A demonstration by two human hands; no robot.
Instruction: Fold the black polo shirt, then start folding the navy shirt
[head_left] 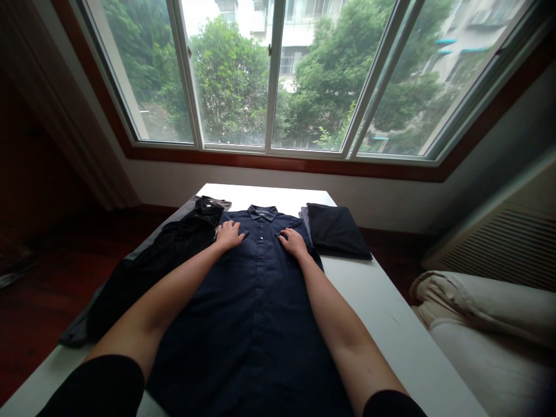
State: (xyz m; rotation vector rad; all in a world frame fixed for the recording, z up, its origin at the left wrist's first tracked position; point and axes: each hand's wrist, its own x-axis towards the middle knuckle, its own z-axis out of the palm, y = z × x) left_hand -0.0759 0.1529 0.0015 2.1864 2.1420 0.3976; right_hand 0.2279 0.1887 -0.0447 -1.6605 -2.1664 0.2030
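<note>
A dark navy button-up shirt [257, 278] lies front side up, its collar [263, 212] towards the window and its lower part running out of the bottom of the view. My left hand [230, 235] rests on the left side of its chest, fingers spread over the cloth. On the other side of the button line, my right hand [294, 241] lies on the chest with its fingers pointing inward. Small dark fabric edges show beside the fingertips of both hands. Neither hand visibly grips the cloth, though the undersides of the fingers are hidden.
Black and grey garments [160, 272] lie heaped along the table's left side. A folded black garment [336, 230] sits at the far right of the white table [382, 313]. Beyond is a wide window [269, 75]; a pale padded bundle [486, 324] stands at right.
</note>
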